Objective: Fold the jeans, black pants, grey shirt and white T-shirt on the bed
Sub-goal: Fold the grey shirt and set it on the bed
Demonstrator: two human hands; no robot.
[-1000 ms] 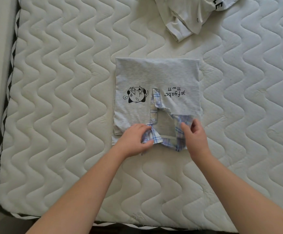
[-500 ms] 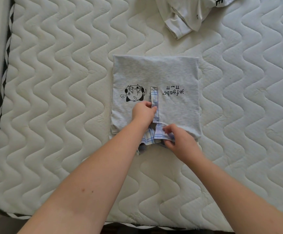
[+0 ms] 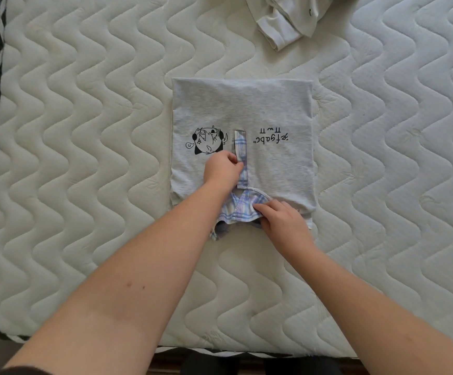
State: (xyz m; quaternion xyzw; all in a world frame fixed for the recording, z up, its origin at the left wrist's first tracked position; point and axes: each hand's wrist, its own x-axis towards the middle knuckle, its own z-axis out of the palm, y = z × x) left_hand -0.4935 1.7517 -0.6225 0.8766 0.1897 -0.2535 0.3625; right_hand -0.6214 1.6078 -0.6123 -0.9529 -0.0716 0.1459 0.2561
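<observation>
left hand (image 3: 221, 170) pinches placket of folded grey shirt (image 3: 274, 112); right hand (image 3: 283, 221) grips plaid collar (image 3: 240, 209).

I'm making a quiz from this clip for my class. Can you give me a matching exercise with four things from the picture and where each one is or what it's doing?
Things:
1. left hand
2. right hand
3. white T-shirt
4. grey shirt

States:
A. crumpled at the far edge of the bed
B. pinches the plaid placket
C. folded into a rectangle mid-mattress
D. grips the plaid collar

Pairs: 1-B, 2-D, 3-A, 4-C
</observation>
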